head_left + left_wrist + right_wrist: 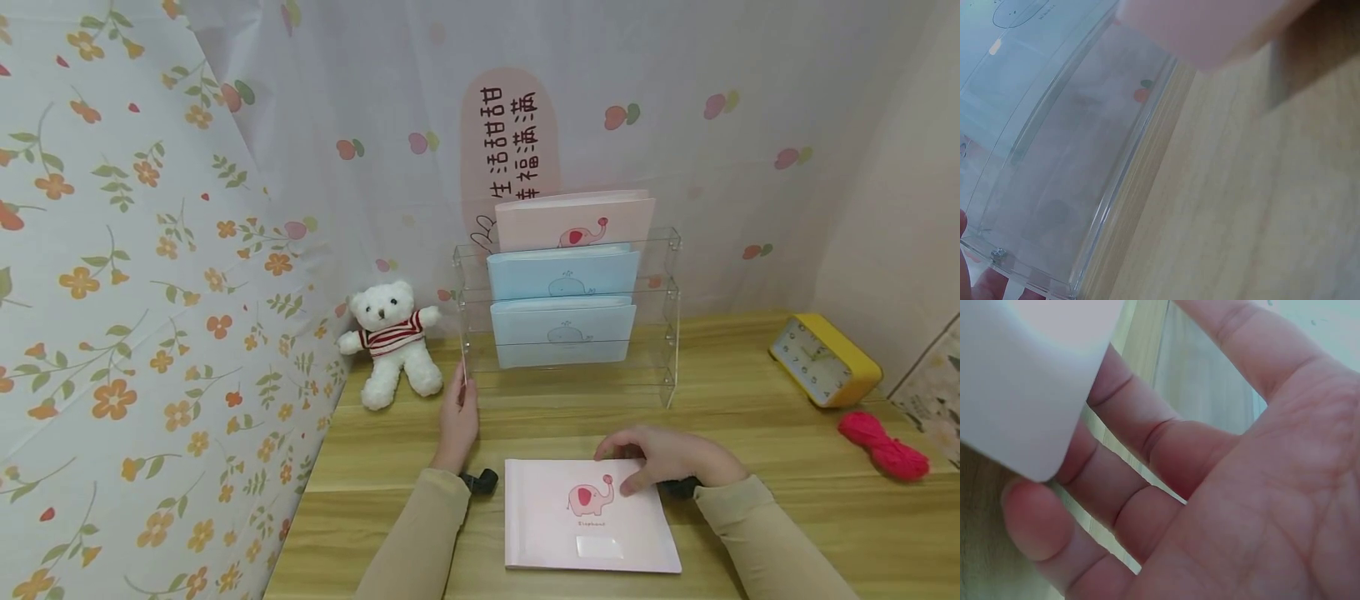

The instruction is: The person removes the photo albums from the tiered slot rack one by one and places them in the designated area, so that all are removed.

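Note:
My left hand grips the left side panel of a clear acrylic rack, with fingertips seen through the plastic in the left wrist view. On the near table lies a pink booklet with an elephant on its cover. My right hand pinches its upper right part, thumb over the cover. In the right wrist view, fingers curl behind a pale rounded corner of the booklet. The rack bears a pink elephant booklet at the top and two blue whale booklets below, the lower one in front.
Left of the rack a white teddy bear in a striped sweater sits against the curtain. Far right stand a yellow alarm clock and a bundle of hot-pink yarn. Patterned cloth hangs along the left and back.

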Demonstrator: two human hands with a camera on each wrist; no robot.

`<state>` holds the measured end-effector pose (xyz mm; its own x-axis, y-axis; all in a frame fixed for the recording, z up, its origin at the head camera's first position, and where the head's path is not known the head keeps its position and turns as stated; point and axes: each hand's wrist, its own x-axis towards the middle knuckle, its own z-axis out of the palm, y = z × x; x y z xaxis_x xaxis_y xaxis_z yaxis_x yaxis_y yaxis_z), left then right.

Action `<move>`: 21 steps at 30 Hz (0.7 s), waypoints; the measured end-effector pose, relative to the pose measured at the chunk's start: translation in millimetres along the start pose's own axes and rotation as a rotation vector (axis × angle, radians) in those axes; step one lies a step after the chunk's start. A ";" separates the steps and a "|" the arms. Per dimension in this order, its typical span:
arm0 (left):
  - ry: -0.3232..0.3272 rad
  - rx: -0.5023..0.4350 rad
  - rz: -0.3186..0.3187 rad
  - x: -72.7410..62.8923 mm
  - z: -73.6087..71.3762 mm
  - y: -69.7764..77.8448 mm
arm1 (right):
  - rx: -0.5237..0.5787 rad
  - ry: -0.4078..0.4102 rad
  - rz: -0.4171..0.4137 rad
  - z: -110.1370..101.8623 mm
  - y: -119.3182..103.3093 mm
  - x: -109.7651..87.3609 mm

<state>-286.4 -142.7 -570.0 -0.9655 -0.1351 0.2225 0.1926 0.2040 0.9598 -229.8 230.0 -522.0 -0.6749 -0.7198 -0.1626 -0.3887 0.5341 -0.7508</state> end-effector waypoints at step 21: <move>-0.004 0.016 -0.016 -2.4 -1.6 5.6 | -0.092 0.124 0.023 -5.4 -20.4 -3.9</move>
<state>-282.7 -142.7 -564.9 -0.9692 -0.1349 0.2062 0.1741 0.2174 0.9604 -222.7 224.4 -502.6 -0.7542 -0.6498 -0.0947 -0.4244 0.5924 -0.6848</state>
